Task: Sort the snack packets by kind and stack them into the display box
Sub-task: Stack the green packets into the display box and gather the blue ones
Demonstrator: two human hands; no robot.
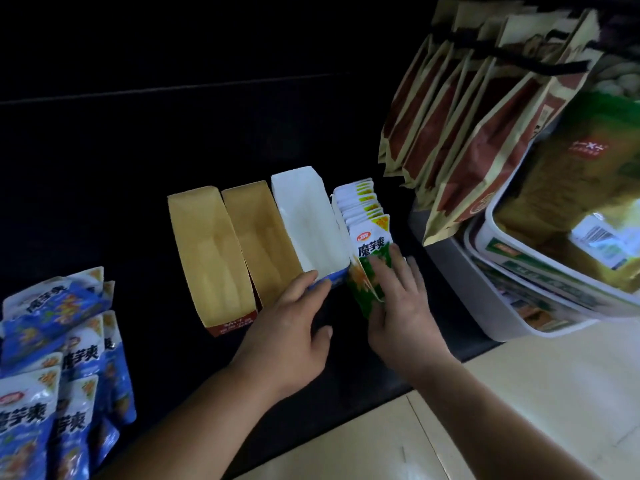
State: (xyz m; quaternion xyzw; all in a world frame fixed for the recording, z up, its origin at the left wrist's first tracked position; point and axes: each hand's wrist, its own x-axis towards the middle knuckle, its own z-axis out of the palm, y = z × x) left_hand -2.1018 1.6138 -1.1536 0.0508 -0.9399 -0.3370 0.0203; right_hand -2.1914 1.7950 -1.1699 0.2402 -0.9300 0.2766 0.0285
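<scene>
Right hand [398,306] presses green packets [370,241]; left hand [291,327] touches white box [310,216]

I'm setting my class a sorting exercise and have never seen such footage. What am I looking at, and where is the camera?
No machine: a person's bare hands, filmed by one head camera looking down. On the dark surface stand four open cardboard display boxes; three are empty, the rightmost holds upright green-and-white snack packets. The left hand rests on the front of the white-lined box; the right hand presses the front green packet. Blue snack packets lie heaped at left.
</scene>
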